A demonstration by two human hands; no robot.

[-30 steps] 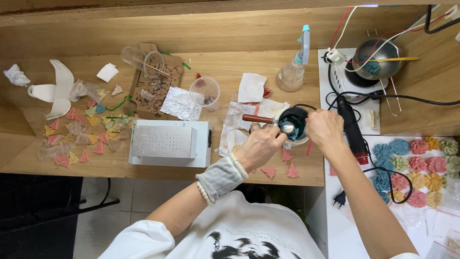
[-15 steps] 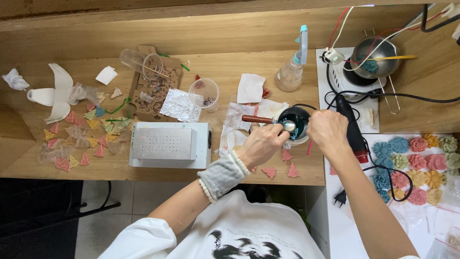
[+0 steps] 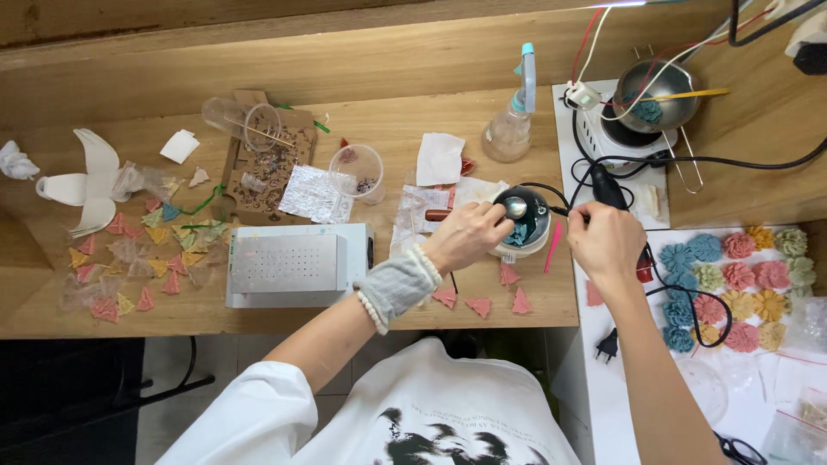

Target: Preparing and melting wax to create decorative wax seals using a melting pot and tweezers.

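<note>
Left hand [image 3: 465, 234]: closed around a metal spoon with a reddish-brown handle [image 3: 482, 211], its bowl over the rim of a small round dark pot holding teal material [image 3: 522, 226], which sits on the wooden tabletop [image 3: 388, 129] near its front edge. Right hand [image 3: 606, 241]: clenched around a black corded hand tool [image 3: 606, 185], just right of the pot. Nearby: pink triangular pieces [image 3: 482, 301] below the pot; white box-shaped appliance with a perforated metal top [image 3: 293, 263] to the left; coloured flower-shaped pieces [image 3: 741, 280] on a white sheet to the right; clear spray bottle [image 3: 512, 125] behind.
</note>
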